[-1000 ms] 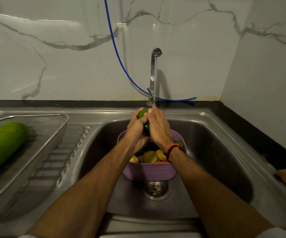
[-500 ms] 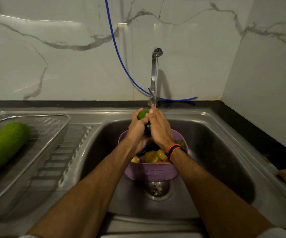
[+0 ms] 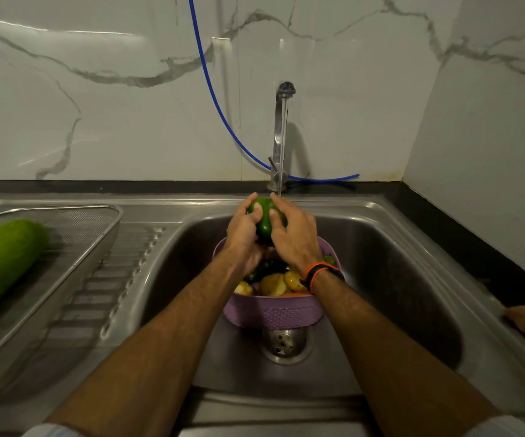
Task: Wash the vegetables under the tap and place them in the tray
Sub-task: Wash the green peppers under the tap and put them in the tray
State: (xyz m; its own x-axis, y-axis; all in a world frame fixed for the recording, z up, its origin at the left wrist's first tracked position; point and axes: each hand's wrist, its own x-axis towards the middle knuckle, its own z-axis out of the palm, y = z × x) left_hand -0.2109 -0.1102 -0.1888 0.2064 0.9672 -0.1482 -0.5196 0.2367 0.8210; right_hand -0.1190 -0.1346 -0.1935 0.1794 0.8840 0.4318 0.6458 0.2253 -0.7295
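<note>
Both grips, left hand (image 3: 241, 230) & right hand (image 3: 296, 234), curled round green pepper (image 3: 264, 220) under tap (image 3: 281, 134).

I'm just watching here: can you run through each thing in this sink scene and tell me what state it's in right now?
tap: running, thin stream falling.
green pepper: held under the stream, above the basket.
left hand: grips the pepper.
right hand: grips the pepper.
purple basket: upright in the sink, holding potatoes and other vegetables.
metal tray: on the drainboard, holding one gourd.
green gourd: lying in the tray.
sink drain: uncovered.
</note>
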